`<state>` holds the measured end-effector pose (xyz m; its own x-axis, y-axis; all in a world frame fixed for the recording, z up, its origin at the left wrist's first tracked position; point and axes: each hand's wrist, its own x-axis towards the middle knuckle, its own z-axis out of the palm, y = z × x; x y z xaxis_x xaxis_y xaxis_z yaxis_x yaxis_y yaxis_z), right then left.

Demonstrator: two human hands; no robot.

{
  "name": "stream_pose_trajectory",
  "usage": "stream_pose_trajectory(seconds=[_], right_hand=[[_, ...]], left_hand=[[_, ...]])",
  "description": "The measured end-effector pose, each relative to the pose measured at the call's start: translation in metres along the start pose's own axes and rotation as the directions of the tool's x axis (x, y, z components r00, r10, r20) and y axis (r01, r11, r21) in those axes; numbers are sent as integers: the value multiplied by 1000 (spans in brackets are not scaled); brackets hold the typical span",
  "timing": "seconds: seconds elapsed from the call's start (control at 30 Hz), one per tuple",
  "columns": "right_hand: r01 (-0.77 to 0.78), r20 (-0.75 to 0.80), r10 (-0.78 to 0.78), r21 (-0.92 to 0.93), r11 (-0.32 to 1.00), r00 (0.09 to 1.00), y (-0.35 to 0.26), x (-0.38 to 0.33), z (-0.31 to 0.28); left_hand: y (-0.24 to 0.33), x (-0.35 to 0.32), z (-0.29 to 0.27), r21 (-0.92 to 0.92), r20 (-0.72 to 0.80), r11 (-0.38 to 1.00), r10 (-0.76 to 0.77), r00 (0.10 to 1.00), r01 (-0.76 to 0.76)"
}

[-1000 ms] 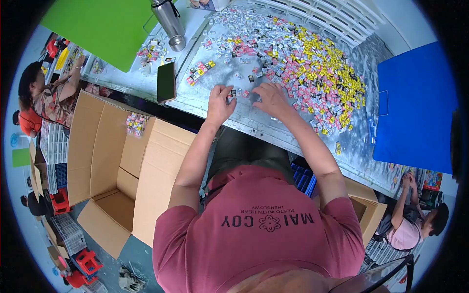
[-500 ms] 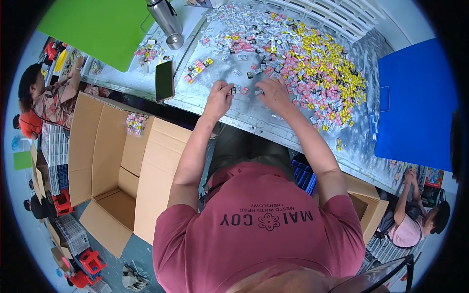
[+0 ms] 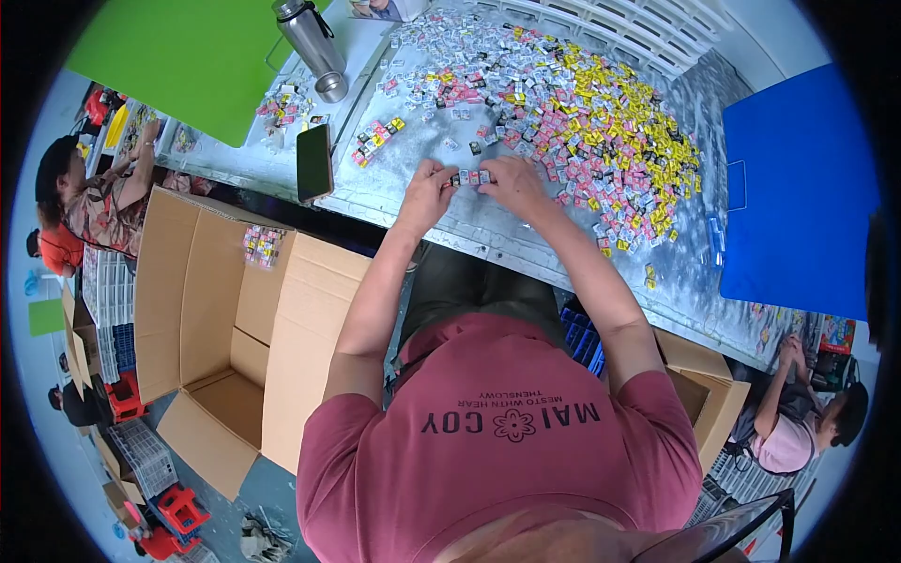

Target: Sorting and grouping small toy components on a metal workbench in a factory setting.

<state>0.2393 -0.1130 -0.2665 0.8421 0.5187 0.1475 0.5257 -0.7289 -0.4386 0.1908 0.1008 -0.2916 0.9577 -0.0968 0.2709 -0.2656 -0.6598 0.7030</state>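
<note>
Tabletop (image 3: 676, 296), mottled grey and scuffed along its near edge, fills the upper right of the frame; a corrugated cardboard box (image 3: 202, 310), flaps spread, stands at the left. Over the upper right lies a loose heap of pieces (image 3: 601, 131), small, hard-looking blocks in white, pink, yellow and black. At upper centre, the right hand (image 3: 516, 186) has come leftward, narrowing the gap to the left hand (image 3: 425, 197). Left thumb and fingers are pinched on one end of a short row of pieces (image 3: 472, 176); right thumb and forefinger appear pinched at the other. That straight row now spans hand to hand, so it is probably steadied at both ends. Just above it sits a single dark piece (image 3: 475, 147).
</note>
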Motion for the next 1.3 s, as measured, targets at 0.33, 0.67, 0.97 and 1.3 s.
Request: stream_pose_trajectory(seconds=[0.33,0.67,0.97,1.3], right_hand=[[83,-230,-97,-67,994,968,26,-8,-7],[-395,-325,303,-268,879,896,112,-18,-73],[-391,-310,325,-182,902,894,133,13,-76],[-383,-179,352,-185,905,919,146,25,-68]], left_hand=[[5,11,16,-47,32,997,63,997,-62],[-2,8,18,-80,28,996,34,999,-32],[6,8,12,-144,51,989,-26,998,33],[1,6,13,-170,38,985,-24,999,30]])
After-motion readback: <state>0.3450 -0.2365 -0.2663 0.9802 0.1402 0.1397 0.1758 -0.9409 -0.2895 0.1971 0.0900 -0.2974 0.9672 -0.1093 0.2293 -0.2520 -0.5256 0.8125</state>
